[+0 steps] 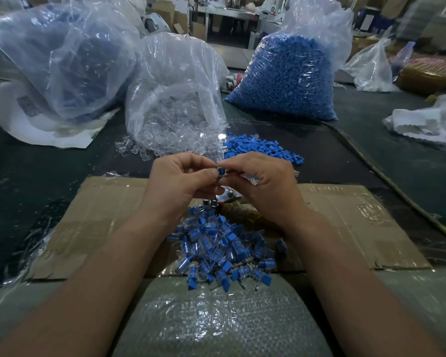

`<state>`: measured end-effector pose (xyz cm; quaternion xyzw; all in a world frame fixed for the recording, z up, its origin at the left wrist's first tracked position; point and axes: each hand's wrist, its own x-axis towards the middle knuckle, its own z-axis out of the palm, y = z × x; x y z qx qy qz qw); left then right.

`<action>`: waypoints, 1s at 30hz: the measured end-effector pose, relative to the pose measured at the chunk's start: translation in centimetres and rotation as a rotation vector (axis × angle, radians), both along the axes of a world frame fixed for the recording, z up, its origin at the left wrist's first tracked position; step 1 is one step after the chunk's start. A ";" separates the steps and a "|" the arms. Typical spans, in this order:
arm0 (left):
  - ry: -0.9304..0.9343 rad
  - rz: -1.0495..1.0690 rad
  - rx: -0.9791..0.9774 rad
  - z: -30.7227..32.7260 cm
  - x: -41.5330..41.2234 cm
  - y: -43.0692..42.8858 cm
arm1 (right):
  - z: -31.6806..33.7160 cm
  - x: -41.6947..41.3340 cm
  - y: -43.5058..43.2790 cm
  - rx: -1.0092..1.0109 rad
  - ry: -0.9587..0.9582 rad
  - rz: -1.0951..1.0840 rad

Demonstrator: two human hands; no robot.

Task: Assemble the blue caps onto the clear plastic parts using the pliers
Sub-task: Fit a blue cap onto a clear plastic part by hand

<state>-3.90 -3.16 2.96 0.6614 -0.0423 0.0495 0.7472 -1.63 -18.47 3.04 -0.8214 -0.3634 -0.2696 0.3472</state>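
My left hand (180, 181) and my right hand (263, 184) meet above the cardboard, both pinching one small blue cap (221, 172) between thumb and fingertips; whether a clear part is joined to it is hidden by the fingers. Just below the hands lie the pliers (224, 198), metal head showing, handles mostly hidden under my right hand. A pile of finished blue-and-clear pieces (216, 253) lies near me. Loose blue caps (258, 148) and loose clear plastic parts (150, 148) lie beyond the hands.
A flattened cardboard sheet (358, 222) covers the dark table. Behind stand an open bag of clear parts (175, 99), a full bag of blue caps (289, 73) and a large bag at the left (62, 52). A woven sack (216, 318) lies at the near edge.
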 end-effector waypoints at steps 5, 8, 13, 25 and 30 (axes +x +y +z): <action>0.003 -0.012 0.031 0.0 0.1 0.1 | 0.1 0.0 0.0 0.018 0.019 0.011; 0.013 -0.021 0.040 0.0 0.2 0.1 | 0.1 -0.1 0.0 -0.003 0.006 0.016; 0.026 -0.023 0.011 0.0 0.2 0.2 | 0.3 -0.1 0.0 -0.027 -0.022 0.020; 0.011 -0.020 0.037 0.2 0.0 0.0 | 0.7 -0.1 -0.4 -0.058 0.089 -0.014; 0.030 0.051 -0.046 0.4 0.1 0.4 | 1.3 0.9 -3.3 -0.174 0.572 -0.170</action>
